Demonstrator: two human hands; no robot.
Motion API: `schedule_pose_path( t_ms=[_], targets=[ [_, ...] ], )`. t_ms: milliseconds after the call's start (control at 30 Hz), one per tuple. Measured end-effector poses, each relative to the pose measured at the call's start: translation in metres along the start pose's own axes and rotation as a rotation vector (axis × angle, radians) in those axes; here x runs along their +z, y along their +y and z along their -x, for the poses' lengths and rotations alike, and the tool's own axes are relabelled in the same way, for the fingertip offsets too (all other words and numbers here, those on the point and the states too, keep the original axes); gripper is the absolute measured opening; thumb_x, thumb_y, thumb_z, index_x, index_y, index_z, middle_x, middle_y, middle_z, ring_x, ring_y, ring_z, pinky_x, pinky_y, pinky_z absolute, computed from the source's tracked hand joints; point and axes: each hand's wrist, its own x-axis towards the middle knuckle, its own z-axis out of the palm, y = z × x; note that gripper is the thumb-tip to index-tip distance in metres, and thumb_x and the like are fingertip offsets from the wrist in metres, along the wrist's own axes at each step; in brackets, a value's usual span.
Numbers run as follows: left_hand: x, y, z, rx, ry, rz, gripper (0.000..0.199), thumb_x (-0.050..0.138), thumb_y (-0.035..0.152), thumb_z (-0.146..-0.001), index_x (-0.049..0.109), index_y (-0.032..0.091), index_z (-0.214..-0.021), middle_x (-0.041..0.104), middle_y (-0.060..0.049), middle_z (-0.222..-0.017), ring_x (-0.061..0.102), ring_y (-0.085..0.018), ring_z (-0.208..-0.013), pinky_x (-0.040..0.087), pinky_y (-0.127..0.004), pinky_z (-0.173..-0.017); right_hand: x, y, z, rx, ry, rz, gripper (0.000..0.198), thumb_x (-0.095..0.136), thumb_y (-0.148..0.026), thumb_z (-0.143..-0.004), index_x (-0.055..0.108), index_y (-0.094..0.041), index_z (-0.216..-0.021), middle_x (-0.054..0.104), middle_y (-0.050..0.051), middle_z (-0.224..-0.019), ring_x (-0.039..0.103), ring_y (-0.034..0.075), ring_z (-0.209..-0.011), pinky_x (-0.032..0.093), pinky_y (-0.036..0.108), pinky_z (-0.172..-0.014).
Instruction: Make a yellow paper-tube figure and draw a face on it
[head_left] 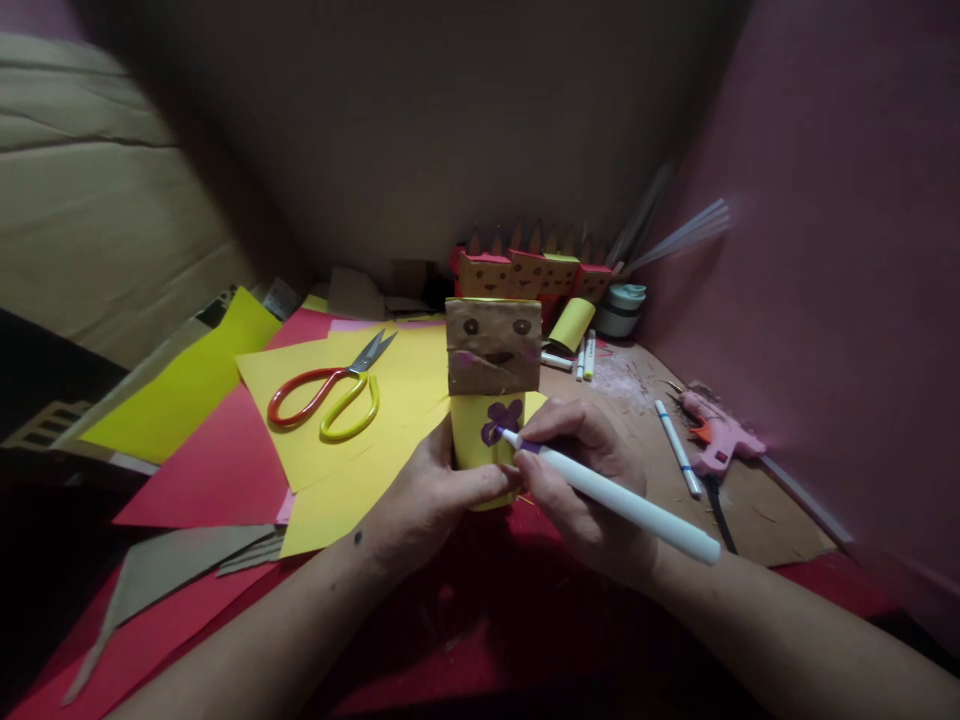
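Observation:
A yellow paper tube figure [469, 430] with a brown cardboard head [493, 375] stands upright in the grip of my left hand [442, 490]. Two eyes, a mouth and purplish cheeks are drawn on the head. My left thumb lies across the front of the tube and the other fingers are hidden behind it. In my right hand [592, 490] is a white marker pen [630, 502] with a purple band, held in a pinch. Its tip touches a purple flower drawing [504, 415] on the tube's front.
Scissors [337, 385] with red and yellow handles lie on yellow paper [405, 400] at the left. Several similar figures [525, 270] stand behind. To the right are a pink glue gun [720, 430], a capped marker [677, 450] and a yellow paper roll [572, 323].

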Motion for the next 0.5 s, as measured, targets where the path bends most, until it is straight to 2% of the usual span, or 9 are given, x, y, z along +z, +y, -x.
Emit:
schedule_pose_path(
  t_ms=[200,500],
  targets=[
    [-0.0021,-0.0025,-0.0004,0.041,-0.019,-0.025,0.034,0.087,0.02,-0.073,0.074,0.019,-0.105,0.076,-0.003,-0.097,0.067,-0.018,-0.09,0.056,-0.025,-0.078,0.0006,0.002,0.0024,0.065,0.034,0.044,0.014,0.068,-0.019,-0.087,0.059,-0.025,-0.095,0.063,-0.003,-0.079,0.055,0.012,-0.064,0.047,0.026,-0.056],
    [0.0003,-0.002,-0.0008,0.004,0.014,0.014,0.041,0.09,0.021,-0.069,0.074,0.018,-0.107,0.075,-0.001,-0.093,0.067,-0.017,-0.086,0.057,-0.022,-0.074,-0.0005,0.0017,0.001,0.0,-0.032,0.012,0.016,0.067,-0.014,-0.087,0.06,-0.025,-0.095,0.06,-0.004,-0.083,0.055,0.009,-0.065,0.046,0.023,-0.059]
  ],
)
